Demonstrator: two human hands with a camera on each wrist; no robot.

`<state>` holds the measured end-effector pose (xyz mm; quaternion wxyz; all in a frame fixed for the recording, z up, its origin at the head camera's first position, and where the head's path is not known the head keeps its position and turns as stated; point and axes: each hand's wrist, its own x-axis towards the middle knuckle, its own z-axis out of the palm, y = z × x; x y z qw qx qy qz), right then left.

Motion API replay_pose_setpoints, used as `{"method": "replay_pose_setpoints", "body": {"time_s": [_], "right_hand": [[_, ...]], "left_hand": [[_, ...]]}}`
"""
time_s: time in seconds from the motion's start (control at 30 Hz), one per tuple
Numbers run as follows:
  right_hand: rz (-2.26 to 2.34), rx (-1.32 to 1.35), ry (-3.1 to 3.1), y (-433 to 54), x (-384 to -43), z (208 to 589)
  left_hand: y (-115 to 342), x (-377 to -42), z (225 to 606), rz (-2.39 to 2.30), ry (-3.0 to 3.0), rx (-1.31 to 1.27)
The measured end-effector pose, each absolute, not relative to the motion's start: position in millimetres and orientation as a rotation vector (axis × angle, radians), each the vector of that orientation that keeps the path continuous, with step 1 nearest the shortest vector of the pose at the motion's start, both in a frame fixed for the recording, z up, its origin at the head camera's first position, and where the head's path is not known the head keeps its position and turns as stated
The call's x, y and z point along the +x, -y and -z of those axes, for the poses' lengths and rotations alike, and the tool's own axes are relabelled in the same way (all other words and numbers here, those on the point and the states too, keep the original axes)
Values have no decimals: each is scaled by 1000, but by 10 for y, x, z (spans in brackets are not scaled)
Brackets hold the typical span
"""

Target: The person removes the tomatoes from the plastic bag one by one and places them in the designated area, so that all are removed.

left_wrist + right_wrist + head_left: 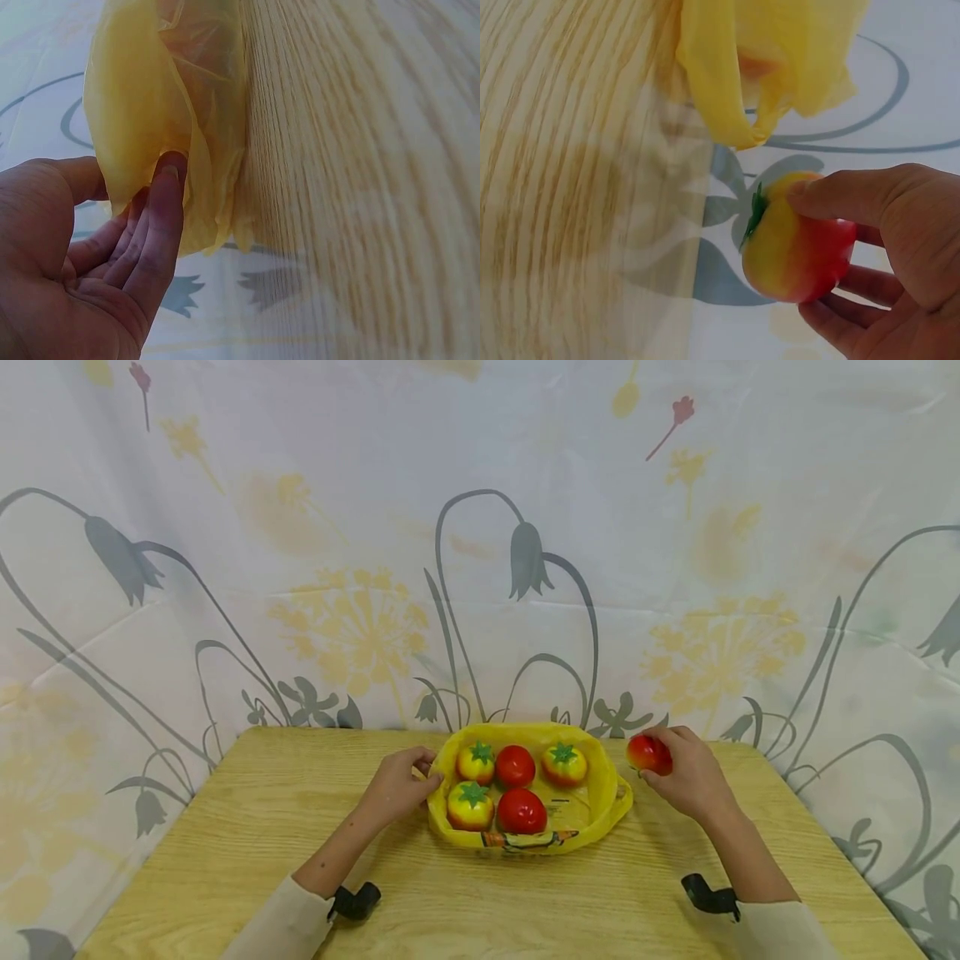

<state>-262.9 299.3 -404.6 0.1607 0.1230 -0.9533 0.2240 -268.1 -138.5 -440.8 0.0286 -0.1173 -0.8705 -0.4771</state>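
A yellow plastic bag (592, 739) lies with its mouth spread wide in the middle of the table. Several red and yellow toy tomatoes (522, 811) sit inside it, some with green leaf tops facing up. My left hand (399, 787) pinches the bag's left rim between thumb and fingers, as the left wrist view shows close up. Off to the right of the bag, my right hand (692, 775) holds another toy tomato (799, 240) by thumb and fingers. Its green leaf top points toward the bag side in the right wrist view.
The wooden table (247, 827) meets a flower-printed cloth (360, 527) behind it. A loop handle (624, 802) of the bag sticks out at its right end. Black curved pieces (356, 902) are fixed at both wrists.
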Motion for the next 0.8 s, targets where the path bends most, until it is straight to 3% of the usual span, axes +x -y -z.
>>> {"method": "replay_pose_setpoints", "body": {"time_s": [0.8], "right_hand": [[-611, 353, 2749, -3086, -2735, 4251]], "left_hand": [[1389, -2683, 4420, 1405, 2701, -377]]}}
